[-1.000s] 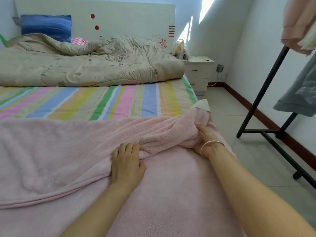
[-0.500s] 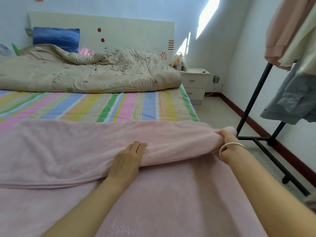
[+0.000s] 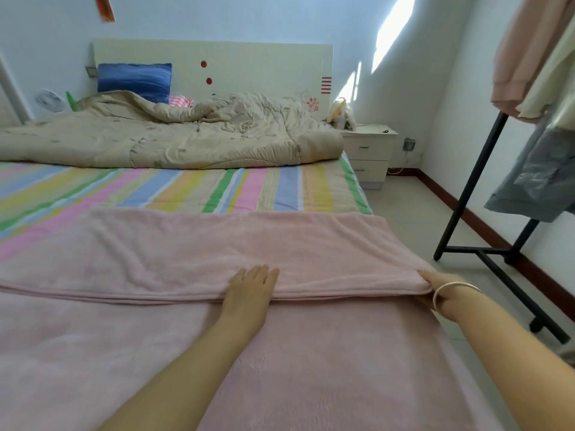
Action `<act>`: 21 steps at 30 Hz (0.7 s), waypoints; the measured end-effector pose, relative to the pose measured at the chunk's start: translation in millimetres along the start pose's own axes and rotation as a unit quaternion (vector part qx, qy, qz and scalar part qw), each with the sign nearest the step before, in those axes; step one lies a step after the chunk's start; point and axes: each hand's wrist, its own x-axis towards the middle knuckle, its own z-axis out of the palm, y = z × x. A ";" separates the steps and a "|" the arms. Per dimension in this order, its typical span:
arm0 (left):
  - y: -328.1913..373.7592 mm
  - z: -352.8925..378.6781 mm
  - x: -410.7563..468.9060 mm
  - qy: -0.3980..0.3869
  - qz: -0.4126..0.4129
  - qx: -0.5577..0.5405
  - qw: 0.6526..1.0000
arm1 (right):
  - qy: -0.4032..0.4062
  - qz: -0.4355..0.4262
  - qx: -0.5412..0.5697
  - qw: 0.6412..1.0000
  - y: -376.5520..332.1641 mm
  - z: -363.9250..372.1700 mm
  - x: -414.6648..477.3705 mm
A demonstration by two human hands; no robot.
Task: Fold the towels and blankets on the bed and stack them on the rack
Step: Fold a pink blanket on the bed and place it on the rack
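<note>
Now one pink blanket [image 3: 186, 253]: left hand [image 3: 252, 289] flat on fold, right hand [image 3: 437, 289] seemingly pinching corner.

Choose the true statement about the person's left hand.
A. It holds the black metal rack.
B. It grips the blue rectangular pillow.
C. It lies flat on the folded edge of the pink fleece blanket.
C: the left hand lies flat, palm down, across the folded edge of the pink fleece blanket.

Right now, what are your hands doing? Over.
Left hand flat on pink blanket. Right hand pinching its folded edge. Beige quilt farther up bed, not touching.
</note>
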 end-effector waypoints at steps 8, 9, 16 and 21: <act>-14.9 2.6 -17.6 -0.055 -0.060 -0.003 0.997 | 0.018 -0.029 -0.146 0.989 43.6 -27.5 122.9; -13.7 2.7 -18.1 -0.065 -0.066 -0.010 0.996 | 0.009 -0.013 -0.121 0.993 45.1 -28.1 120.2; 23.5 -2.0 -3.9 -0.050 -0.037 -0.019 0.998 | -0.102 0.019 -0.055 0.993 -4.1 -11.2 14.3; 67.4 -13.0 40.5 -0.152 0.085 -0.150 0.973 | -0.140 0.004 -0.090 0.986 -27.8 -4.4 46.1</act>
